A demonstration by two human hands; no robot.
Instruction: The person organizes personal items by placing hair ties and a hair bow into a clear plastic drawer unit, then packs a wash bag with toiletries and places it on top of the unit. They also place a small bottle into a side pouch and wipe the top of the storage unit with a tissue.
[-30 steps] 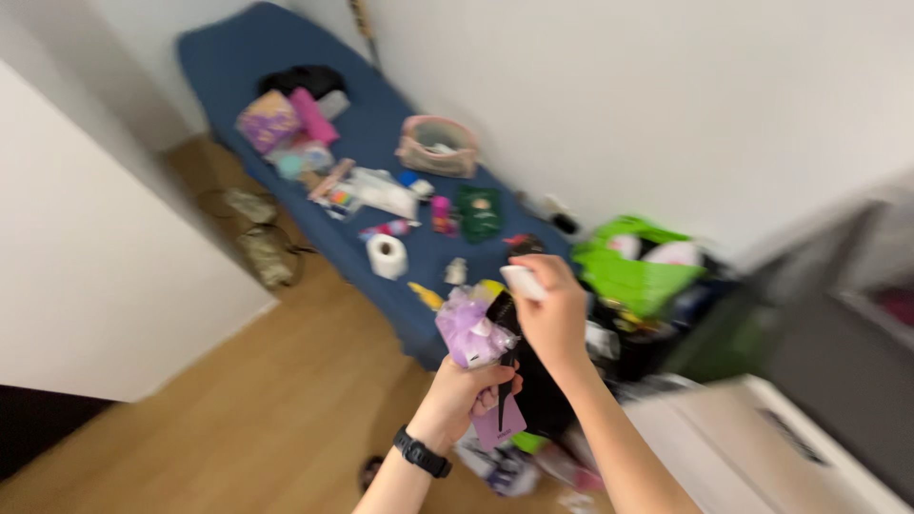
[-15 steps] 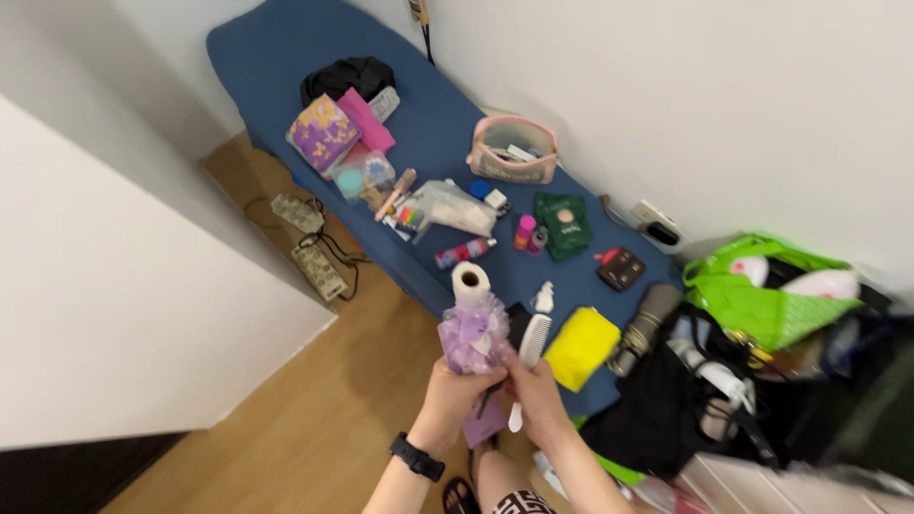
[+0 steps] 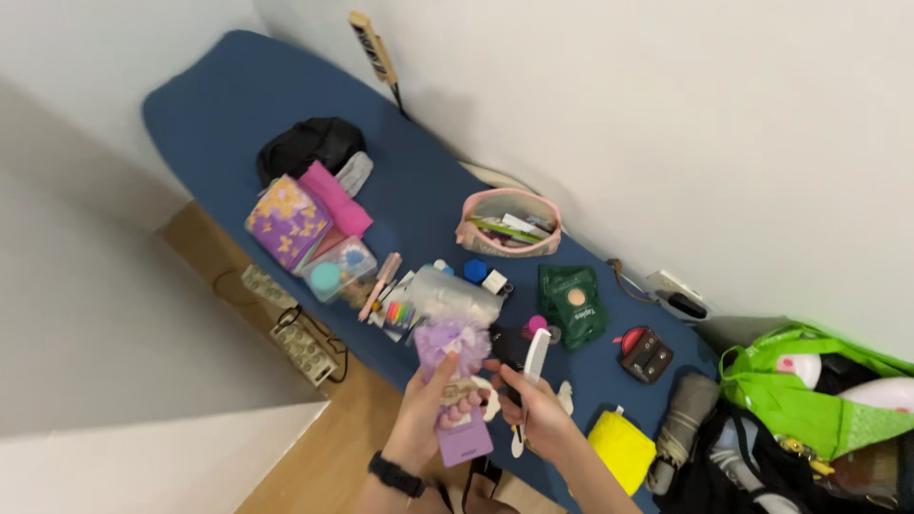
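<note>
The left hand (image 3: 424,409) is gripping a lilac bath pouf (image 3: 449,339) and a purple case (image 3: 463,440), fingers closed. Just right, the right hand (image 3: 538,414) is pinching a white comb (image 3: 535,360) upright. Beyond them, toiletries are lying scattered over the blue board (image 3: 219,105).

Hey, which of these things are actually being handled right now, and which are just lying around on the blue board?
In hand:
left hand: purple bath sponge, purple flat case
right hand: white comb

Lying about:
pink pouch
green packet
yellow cloth
black bag
purple patterned pouch
blue board
</note>
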